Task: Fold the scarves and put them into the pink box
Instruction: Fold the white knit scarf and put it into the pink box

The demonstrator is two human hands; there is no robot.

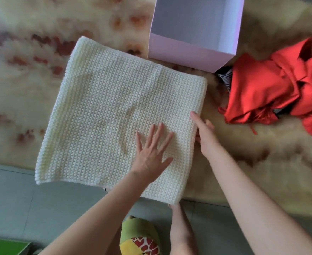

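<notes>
my left hand (152, 151) lay flat on the white scarf (114, 111), fingers straight and spread, holding nothing | my right hand (204, 133) was at its right edge, pointer straight, other fingers curled; I could not tell if they gripped | scarf flat on rug (23, 80), just beside pink box (188, 54) | red scarf (261, 89) heaped right of box

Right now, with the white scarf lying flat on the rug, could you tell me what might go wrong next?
The white knitted scarf looks about as wide as the pink box, so without another fold it may bunch going in. The left hand presses only near the right edge, where the right hand holds it; the far layers could slip apart during the next fold.
</notes>
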